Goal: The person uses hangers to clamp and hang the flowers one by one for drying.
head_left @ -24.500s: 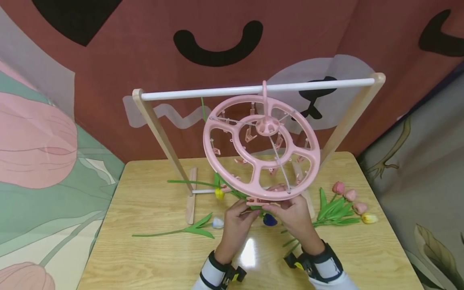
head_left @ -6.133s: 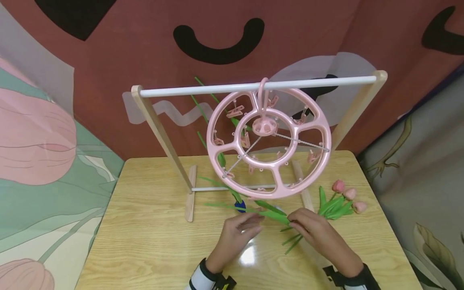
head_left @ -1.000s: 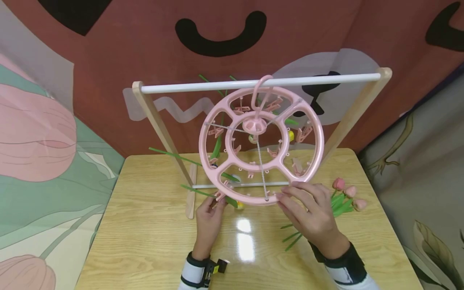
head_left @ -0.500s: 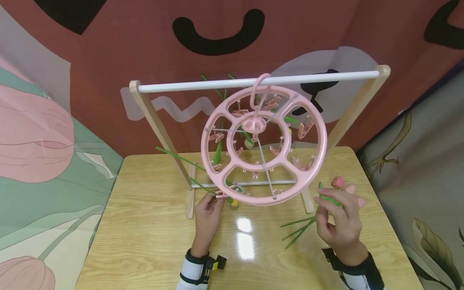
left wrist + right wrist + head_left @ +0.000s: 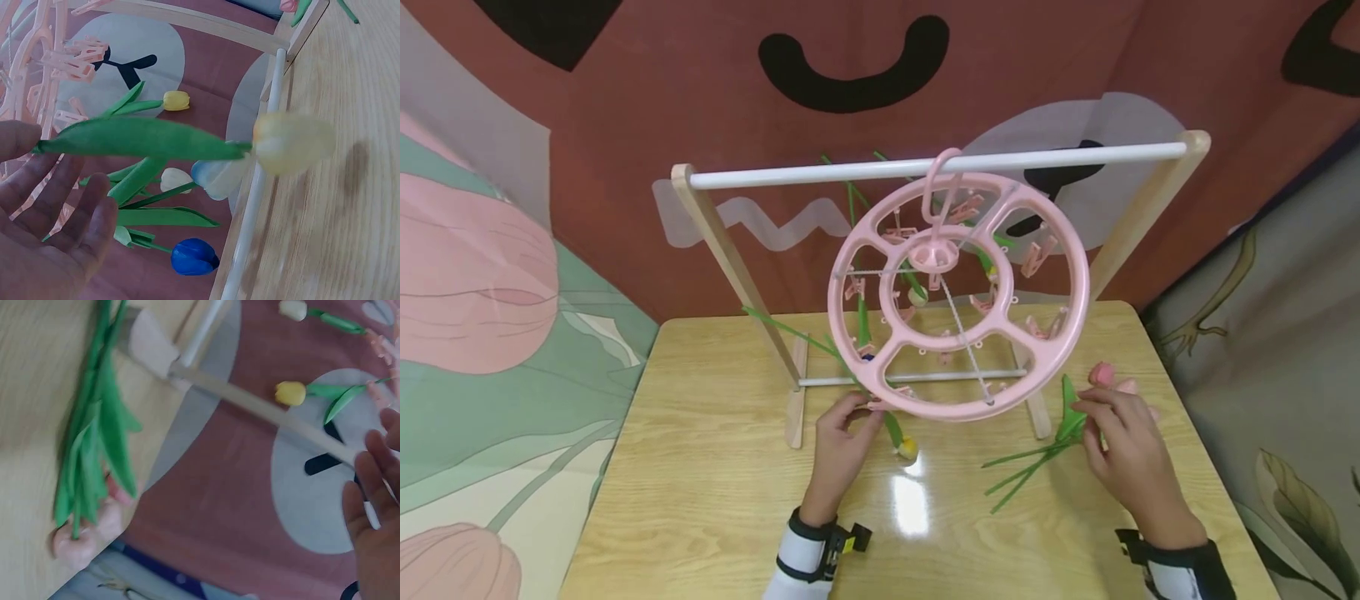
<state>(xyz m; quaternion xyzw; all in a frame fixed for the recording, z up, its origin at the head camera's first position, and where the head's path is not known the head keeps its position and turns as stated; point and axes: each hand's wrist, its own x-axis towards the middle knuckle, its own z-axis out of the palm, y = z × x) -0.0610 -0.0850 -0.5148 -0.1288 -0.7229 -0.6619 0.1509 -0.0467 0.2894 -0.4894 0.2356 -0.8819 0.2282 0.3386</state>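
Note:
At the near left edge of the pink ring hanger (image 5: 1078,283), my left hand (image 5: 838,458) pinches a pink clip between thumb and fingers. A pale yellow tulip (image 5: 907,448) points down beside those fingertips; in the left wrist view its long green leaf (image 5: 150,137) reaches from the thumb to the blurred bloom (image 5: 290,144). My right hand (image 5: 1138,467) hovers over the bunch of pink tulips (image 5: 1102,374) on the table, fingers loosely bent, holding nothing visible. It partly covers the blooms. In the right wrist view, the right hand (image 5: 381,519) has its fingers apart.
The hanger hooks over the white bar (image 5: 820,173) of a wooden stand (image 5: 730,267). Several tulips hang from its clips, including a blue one (image 5: 194,256), a white one (image 5: 176,180) and a yellow one (image 5: 176,100). A patterned cloth (image 5: 700,100) stands behind the table (image 5: 700,500).
My right hand has let go of the ring's near edge and moved right to the pink tulips. The ring has swung slightly right, with my left hand following at its clip.

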